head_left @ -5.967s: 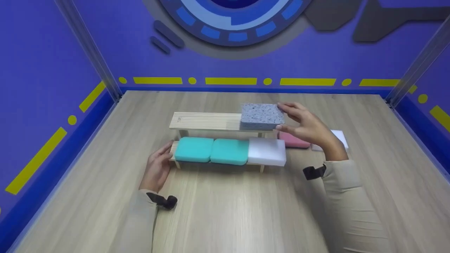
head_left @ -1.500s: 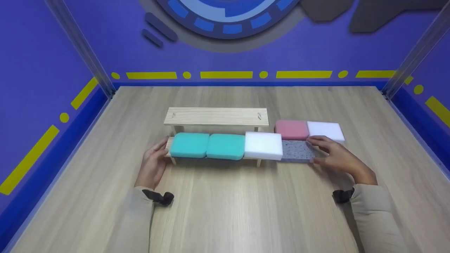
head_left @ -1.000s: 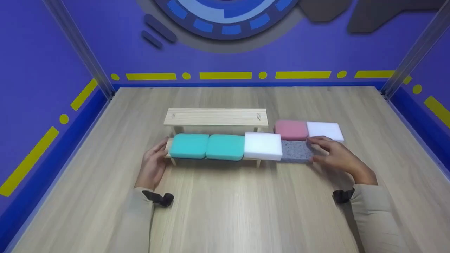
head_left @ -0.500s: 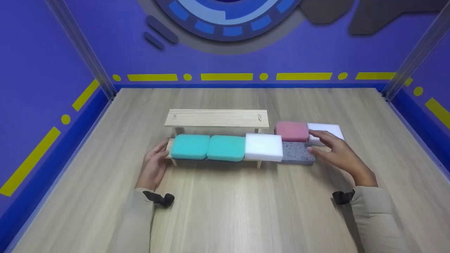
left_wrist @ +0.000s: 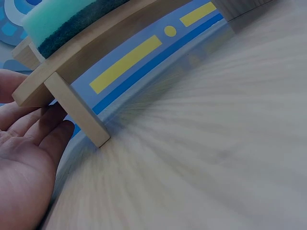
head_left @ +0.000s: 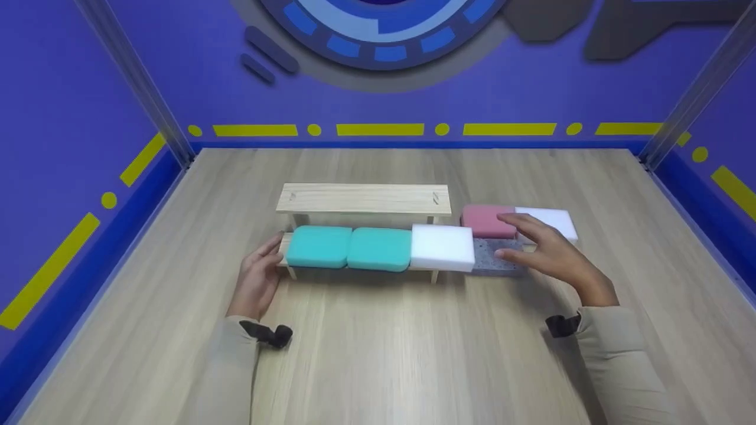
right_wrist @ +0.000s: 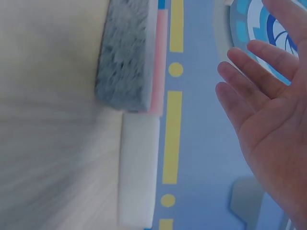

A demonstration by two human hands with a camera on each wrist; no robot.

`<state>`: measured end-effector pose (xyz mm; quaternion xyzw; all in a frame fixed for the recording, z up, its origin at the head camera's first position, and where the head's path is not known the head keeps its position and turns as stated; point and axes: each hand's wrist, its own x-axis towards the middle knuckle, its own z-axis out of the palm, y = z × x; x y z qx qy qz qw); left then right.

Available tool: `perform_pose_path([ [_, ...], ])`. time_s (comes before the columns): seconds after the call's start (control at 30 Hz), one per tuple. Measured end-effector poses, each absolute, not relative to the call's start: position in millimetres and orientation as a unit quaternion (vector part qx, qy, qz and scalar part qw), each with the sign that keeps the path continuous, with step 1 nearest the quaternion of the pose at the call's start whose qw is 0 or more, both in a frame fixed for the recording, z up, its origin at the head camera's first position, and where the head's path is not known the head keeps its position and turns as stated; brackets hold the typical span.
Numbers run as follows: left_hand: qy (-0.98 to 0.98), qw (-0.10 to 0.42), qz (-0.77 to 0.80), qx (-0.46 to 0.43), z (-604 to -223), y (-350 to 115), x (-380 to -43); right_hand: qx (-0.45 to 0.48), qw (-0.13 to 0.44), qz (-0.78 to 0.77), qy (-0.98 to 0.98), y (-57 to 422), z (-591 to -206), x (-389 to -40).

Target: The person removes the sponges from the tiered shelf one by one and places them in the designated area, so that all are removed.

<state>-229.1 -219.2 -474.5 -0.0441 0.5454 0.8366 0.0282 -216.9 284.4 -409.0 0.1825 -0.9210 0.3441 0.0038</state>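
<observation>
A two-tier wooden rack (head_left: 363,199) stands mid-table, its upper plank bare. Along the lower plank lie two turquoise sponges (head_left: 319,247) (head_left: 380,249) and a white sponge (head_left: 442,247) that overhangs its right end. My left hand (head_left: 255,283) holds the left end of that plank, thumb on one side and fingers beneath in the left wrist view. A dark scouring layer shows under the turquoise sponge (left_wrist: 72,26). My right hand (head_left: 552,254) hovers, fingers spread and holding nothing, over the speckled grey sponge (head_left: 487,255) on the table, partly hiding it.
Behind the grey sponge lie a pink sponge (head_left: 484,219) and another white sponge (head_left: 552,219), side by side on the wood-look table (head_left: 378,348). Blue-purple panels (head_left: 378,106) enclose the back and sides.
The grey sponge went from the upper plank's right end to the table beside the rack. My right hand then let go of it, lifted and shifted left. The left hand stays in place.
</observation>
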Motion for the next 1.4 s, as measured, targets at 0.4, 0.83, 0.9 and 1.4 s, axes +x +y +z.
perform_pose_path([
  [0.4,0.54,0.03,0.84,-0.04,-475,-218,-231,0.222,-0.022,0.328,-0.918,261,-402,-222],
  [0.83,0.536,0.026,0.843,-0.041,-477,-219,-230,0.279,-0.059,0.329,-0.9,239,-395,-228],
  [0.9,0.535,0.027,0.843,-0.042,-477,-219,-230,0.288,-0.054,0.315,-0.903,237,-395,-229],
  [1.4,0.538,0.027,0.841,-0.043,-476,-219,-229,0.277,-0.069,0.283,-0.916,228,-389,-226],
])
